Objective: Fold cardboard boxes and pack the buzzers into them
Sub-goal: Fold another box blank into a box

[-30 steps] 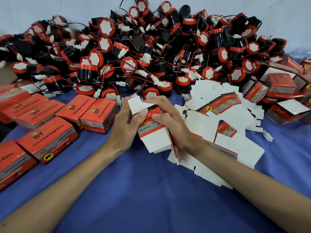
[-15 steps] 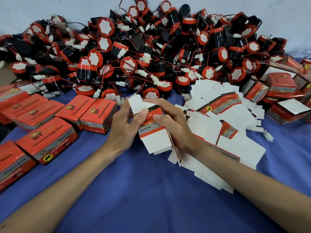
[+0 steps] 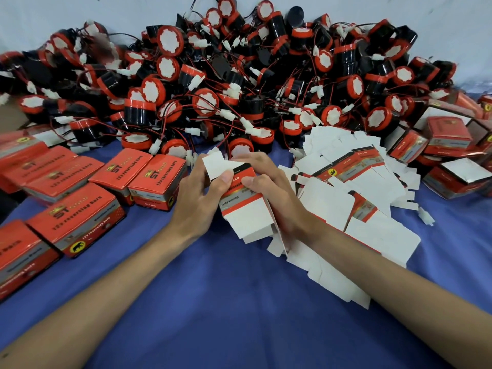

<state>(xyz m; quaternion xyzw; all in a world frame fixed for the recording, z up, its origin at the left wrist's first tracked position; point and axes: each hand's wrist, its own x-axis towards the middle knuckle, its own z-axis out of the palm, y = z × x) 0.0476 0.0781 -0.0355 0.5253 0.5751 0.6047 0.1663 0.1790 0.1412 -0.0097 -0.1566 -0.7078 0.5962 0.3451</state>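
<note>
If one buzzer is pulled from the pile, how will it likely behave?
Probably drags neighbours: wires and white plugs tangle the buzzers together. Once free it may roll, its body being a round cylinder. Likely rigid; the shell looks like hard plastic.

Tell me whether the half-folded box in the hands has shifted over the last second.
No: the half-folded box stays put, the same gap from the closed red box on its left.

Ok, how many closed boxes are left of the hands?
7 closed boxes: two side by side, two nearer, three overlapping far left. More may be hidden.
</note>
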